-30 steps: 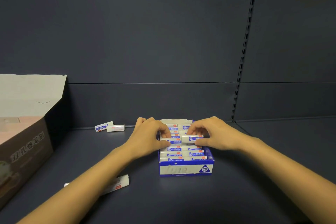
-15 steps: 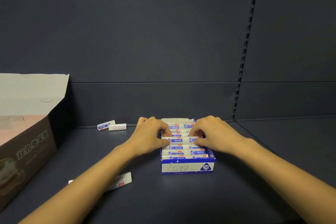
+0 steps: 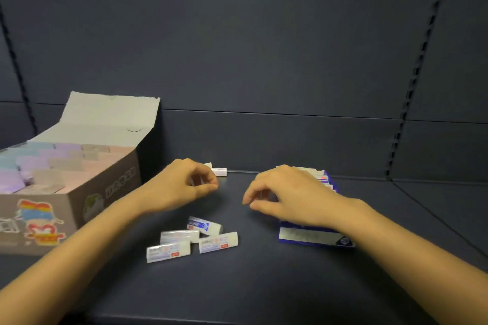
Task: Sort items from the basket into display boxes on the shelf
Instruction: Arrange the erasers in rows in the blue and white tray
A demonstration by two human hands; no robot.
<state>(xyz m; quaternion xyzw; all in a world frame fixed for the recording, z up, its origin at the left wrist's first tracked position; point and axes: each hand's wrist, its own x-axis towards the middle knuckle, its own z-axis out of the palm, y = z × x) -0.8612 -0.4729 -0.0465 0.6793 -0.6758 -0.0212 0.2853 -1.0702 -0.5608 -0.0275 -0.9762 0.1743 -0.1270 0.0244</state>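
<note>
The blue display box point(image 3: 314, 237), filled with rows of white-and-blue erasers, stands on the dark shelf at the right, partly hidden by my right arm. My right hand point(image 3: 290, 192) hovers just left of it with loosely curled fingers and nothing visibly in them. Further left, my left hand point(image 3: 182, 185) hangs above the shelf, thumb and fingers slightly apart and empty. Several loose erasers point(image 3: 194, 240) lie in a cluster on the shelf below and between my hands. Another eraser point(image 3: 220, 172) lies at the back wall, just behind my left fingertips.
A brown cardboard display box point(image 3: 103, 192) with its lid flap up stands at the left, full of pastel items. The dark shelf floor point(image 3: 250, 285) runs back to the panel wall, with slotted uprights at the right.
Both hands have lifted off the erasers in the blue box and moved left. The view has swung left, bringing the brown box and the loose erasers into sight.
</note>
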